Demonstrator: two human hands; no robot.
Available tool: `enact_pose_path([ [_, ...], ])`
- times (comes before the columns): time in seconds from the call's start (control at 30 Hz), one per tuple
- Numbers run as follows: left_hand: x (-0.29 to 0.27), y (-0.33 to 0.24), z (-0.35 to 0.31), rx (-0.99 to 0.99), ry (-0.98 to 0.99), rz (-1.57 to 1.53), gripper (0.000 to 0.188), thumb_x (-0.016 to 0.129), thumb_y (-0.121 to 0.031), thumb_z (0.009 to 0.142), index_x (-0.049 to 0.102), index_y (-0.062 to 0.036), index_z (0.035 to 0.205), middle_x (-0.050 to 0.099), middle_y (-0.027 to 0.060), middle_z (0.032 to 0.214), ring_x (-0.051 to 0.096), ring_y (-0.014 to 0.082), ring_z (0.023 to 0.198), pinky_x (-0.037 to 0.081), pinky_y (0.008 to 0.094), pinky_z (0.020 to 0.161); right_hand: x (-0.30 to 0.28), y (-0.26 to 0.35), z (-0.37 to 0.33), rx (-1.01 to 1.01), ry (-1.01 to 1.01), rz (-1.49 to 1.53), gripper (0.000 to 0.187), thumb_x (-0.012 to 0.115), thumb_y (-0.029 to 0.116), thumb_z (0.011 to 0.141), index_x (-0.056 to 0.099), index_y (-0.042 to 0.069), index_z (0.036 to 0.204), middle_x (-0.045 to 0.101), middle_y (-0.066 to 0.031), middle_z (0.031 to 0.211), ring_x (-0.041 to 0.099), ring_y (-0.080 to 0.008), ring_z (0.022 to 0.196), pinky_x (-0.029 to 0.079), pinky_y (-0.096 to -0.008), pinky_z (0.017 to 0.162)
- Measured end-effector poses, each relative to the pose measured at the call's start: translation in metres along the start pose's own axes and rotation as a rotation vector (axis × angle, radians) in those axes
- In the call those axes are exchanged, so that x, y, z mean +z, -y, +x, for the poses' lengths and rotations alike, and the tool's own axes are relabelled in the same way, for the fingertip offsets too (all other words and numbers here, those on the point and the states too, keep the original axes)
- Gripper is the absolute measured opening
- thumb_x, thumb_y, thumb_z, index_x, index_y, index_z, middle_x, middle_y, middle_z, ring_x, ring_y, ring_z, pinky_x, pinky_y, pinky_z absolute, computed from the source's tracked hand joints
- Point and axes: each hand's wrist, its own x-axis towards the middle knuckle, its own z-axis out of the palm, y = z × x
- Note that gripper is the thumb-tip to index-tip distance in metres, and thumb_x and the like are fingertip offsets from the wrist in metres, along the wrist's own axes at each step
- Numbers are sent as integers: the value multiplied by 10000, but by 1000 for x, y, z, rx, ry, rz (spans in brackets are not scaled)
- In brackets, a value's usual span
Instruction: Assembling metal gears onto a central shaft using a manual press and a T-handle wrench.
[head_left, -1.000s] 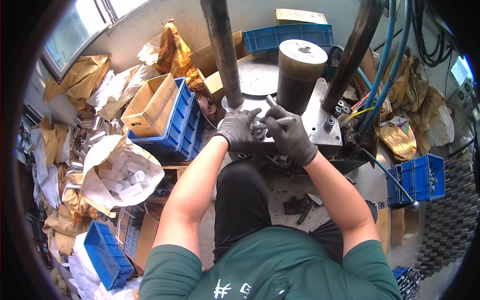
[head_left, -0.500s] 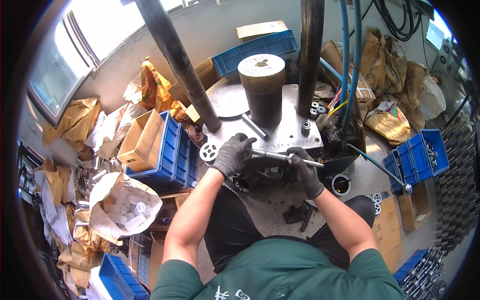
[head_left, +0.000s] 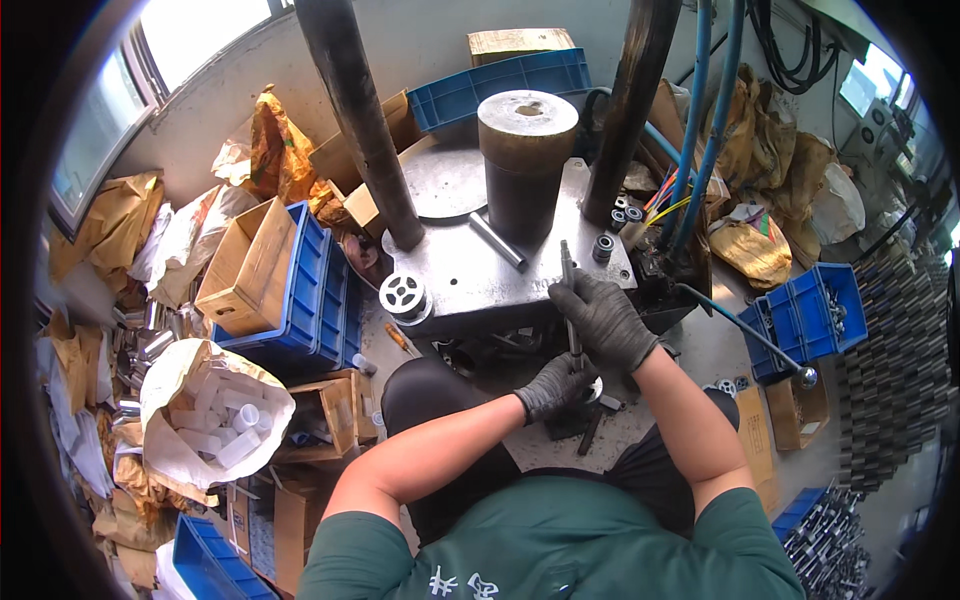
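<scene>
Both of my gloved hands grip a slim stepped metal shaft (head_left: 574,342), held nearly upright in the picture in front of the press plate's near edge. My left hand (head_left: 553,388) is closed round its lower end. A pale round part (head_left: 595,390) shows beside those fingers; its kind is unclear. Higher up, my right hand (head_left: 608,318) is closed on the shaft, the narrow tip sticking out above it. On the steel plate (head_left: 455,262) lies a loose metal tube (head_left: 497,242). A spoked wheel-like disc (head_left: 404,296) rests at the plate's left corner, and a small bearing-like ring part (head_left: 603,247) at its right.
A thick steel cylinder (head_left: 525,180) stands on the plate between two dark columns (head_left: 365,130). Blue crates (head_left: 318,290) and a bag of clear plastic tubes (head_left: 215,405) are at left. A ball-ended lever (head_left: 806,377) and blue bins (head_left: 815,320) are at right.
The shaft has swung from lying crosswise to nearly upright. My left hand has moved down and right to its lower end; my right hand now holds it higher up.
</scene>
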Motion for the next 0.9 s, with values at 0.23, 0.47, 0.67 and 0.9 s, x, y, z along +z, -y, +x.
enact_pose_path([
  [0.23, 26, 24, 5, -205, 153, -572, 291, 723, -259, 986, 649, -77, 1200, 694, 44, 1023, 674, 155, 926, 570, 307, 750, 24, -22, 25, 260, 260, -205, 555, 730, 378, 890, 644, -29, 1257, 733, -303, 1065, 712, -438, 1063, 539, -473, 969],
  [0.47, 34, -20, 7, -376, 101, -694, 323, 746, -261, 960, 634, -50, 1178, 687, 77, 1039, 703, 206, 913, 593, 345, 749, 21, -34, 46, 201, 313, -272, 401, 703, 291, 860, 680, -8, 1126, 746, -266, 1030, 721, -418, 1024, 547, -465, 932],
  [0.67, 29, -27, 11, -399, -14, -816, 289, 707, -239, 982, 633, -44, 1182, 698, 94, 1029, 702, 222, 903, 589, 380, 771, 27, -27, 80, 207, 491, -320, 488, 731, 327, 834, 703, -9, 1186, 736, -288, 1087, 714, -426, 1058, 543, -471, 973],
  [0.9, 10, -59, 2, -271, -127, -781, 266, 589, -211, 1034, 634, -17, 1211, 715, 142, 1115, 715, 238, 914, 597, 407, 831, 34, -11, 100, 265, 415, -199, 728, 788, 326, 801, 597, 21, 1433, 723, -257, 1222, 702, -369, 1146, 535, -421, 1017],
])
